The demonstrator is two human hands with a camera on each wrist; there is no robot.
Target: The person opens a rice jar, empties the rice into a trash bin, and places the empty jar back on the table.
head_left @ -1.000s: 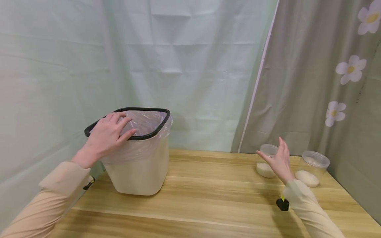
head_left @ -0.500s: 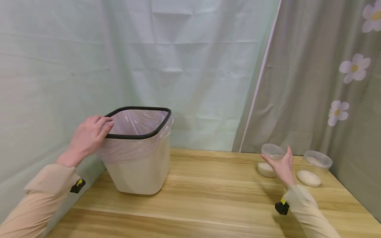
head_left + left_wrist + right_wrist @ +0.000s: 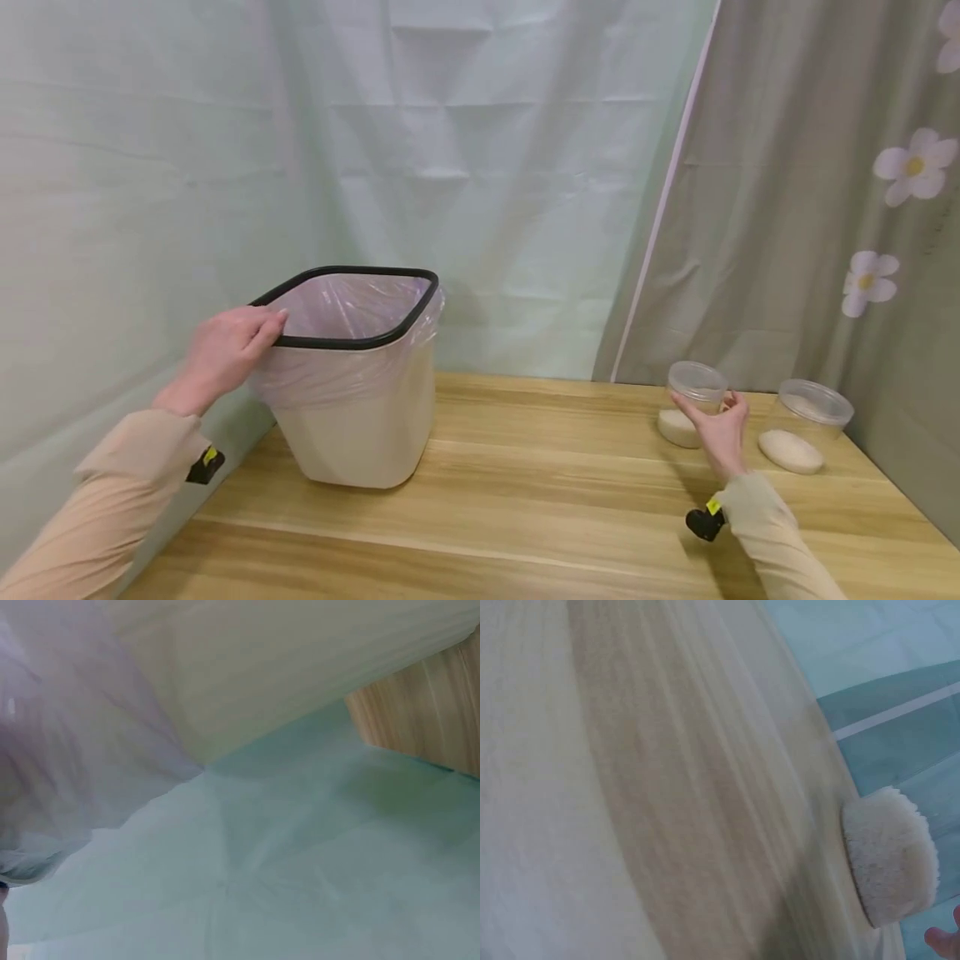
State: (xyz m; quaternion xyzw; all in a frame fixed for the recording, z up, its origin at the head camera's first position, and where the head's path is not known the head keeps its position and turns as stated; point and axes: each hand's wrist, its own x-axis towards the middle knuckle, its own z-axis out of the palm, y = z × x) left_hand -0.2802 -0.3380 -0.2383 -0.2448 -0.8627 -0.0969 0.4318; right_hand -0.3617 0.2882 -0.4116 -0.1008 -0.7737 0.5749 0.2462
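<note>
Two hands were occupied: at centre left, the left hand [image 3: 225,350] gripped the bin [image 3: 367,437] by its rim; at lower right, the right hand [image 3: 722,433] pinched the leftmost jar [image 3: 697,382], apparently securing its grasp; lifting would call for a level hold.

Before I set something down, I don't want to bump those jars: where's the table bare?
Widest bare patch: the table between bin and left jar, running toward the front. Crowded: the right end, with the right grip around the left jar, beside the right jar.
</note>
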